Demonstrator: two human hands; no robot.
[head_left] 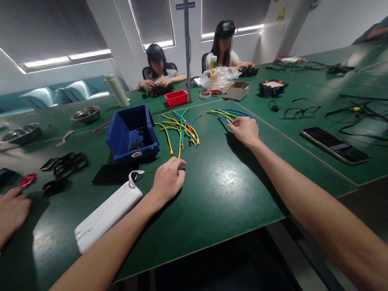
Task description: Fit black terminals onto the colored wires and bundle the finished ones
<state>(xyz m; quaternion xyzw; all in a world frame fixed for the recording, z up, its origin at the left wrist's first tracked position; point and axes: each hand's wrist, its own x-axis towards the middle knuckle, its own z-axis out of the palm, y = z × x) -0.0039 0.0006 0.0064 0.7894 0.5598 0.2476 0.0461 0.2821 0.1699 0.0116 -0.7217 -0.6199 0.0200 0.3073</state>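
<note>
My right hand [245, 129] is closed at the near side of a bunch of blue and yellow wires [223, 113], its fingers pinching a wire there. To its left lies a looser pile of yellow, green, blue and red wires [185, 128] with metal terminals on their near ends. My left hand [169, 179] rests on the table just in front of that pile, its fingers curled. The end of one yellow wire reaches close to those fingers; whether they grip anything is hidden.
Left of the wires stands a blue bin [132, 135] holding dark parts. A white power bank [109, 218] lies by my left forearm, a phone [333, 144] at the right. Another person's hand [10, 213] is at the left edge. Two people sit across the table, beyond a red tray [176, 97].
</note>
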